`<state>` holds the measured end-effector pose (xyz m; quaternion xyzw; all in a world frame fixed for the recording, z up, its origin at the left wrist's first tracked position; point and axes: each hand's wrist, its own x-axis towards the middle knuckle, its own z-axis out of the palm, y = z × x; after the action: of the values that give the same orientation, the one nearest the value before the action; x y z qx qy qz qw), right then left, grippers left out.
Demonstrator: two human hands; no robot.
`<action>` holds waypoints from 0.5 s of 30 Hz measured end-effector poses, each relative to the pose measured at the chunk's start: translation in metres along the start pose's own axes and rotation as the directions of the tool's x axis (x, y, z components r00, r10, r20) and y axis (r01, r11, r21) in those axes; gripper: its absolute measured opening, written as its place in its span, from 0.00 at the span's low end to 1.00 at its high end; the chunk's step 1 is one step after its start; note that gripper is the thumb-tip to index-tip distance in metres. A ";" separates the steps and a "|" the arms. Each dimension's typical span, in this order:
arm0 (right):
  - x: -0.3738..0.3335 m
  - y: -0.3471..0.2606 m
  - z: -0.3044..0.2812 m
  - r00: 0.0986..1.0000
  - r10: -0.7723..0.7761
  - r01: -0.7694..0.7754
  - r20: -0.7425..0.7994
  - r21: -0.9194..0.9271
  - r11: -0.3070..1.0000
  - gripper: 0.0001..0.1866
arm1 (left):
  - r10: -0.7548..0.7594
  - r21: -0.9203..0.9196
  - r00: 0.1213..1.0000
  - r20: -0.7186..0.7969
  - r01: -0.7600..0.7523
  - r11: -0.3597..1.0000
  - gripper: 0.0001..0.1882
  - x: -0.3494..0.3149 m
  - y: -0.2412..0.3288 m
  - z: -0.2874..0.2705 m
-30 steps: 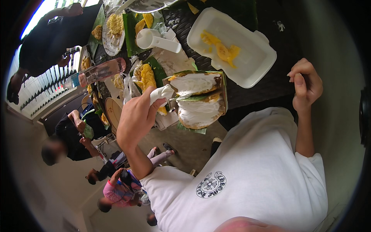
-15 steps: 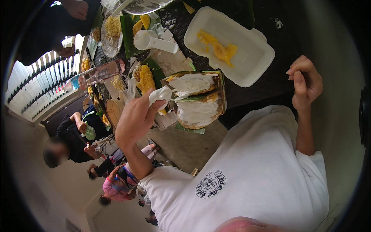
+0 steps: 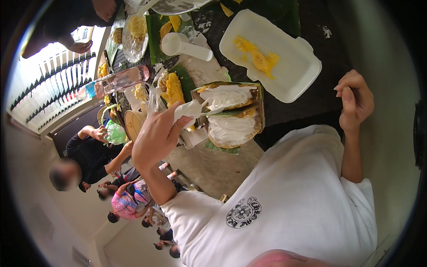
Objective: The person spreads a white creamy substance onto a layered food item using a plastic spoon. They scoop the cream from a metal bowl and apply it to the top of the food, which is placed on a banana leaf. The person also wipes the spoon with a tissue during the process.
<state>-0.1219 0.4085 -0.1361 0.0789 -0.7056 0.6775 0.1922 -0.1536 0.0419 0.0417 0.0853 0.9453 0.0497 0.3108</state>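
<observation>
My left hand (image 3: pixel 153 135) is closed in a pinch on a white crumpled piece (image 3: pixel 188 110), like tissue or soft plastic. A thin pale tip sticks out of that piece toward a shallow box (image 3: pixel 263 107). In the box lie two rounded golden-brown pieces thickly coated with white cream, an upper one (image 3: pixel 229 98) and a lower one (image 3: pixel 233 130), with green leaf around them. My right hand (image 3: pixel 356 100) is raised off to the right, fingers curled and thumb near them. I see nothing in it, and it touches nothing.
A white foam tray (image 3: pixel 298 78) with yellow fruit pieces (image 3: pixel 258 58) lies beyond the box. Nearby are a white scoop (image 3: pixel 187 48), yellow food on leaf (image 3: pixel 172 91), a clear bottle (image 3: pixel 120 80) and a rice plate (image 3: pixel 133 38). Other people stand at the left.
The view has shifted slightly, moving the table things a little right and down. My hands keep nearly the same pose. A person at the left has lifted a green plastic bag and turned toward the table.
</observation>
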 end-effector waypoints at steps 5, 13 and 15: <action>0.000 0.001 0.000 1.000 -0.003 0.003 0.002 -0.003 1.000 0.05 | 0.137 0.018 0.984 -0.115 -0.136 0.991 0.17 -0.002 0.000 0.001; -0.001 0.001 0.000 1.000 0.014 -0.014 -0.007 -0.006 1.000 0.05 | 0.112 -0.031 0.993 -0.044 -0.114 0.993 0.16 0.002 -0.007 0.002; 0.000 0.001 0.000 1.000 0.001 -0.001 0.003 0.003 1.000 0.05 | 0.095 -0.054 0.995 -0.035 -0.096 0.994 0.14 0.003 -0.003 -0.002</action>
<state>-0.1218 0.4086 -0.1373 0.0799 -0.7051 0.6783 0.1906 -0.1577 0.0396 0.0415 0.1209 0.9434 0.0924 0.2949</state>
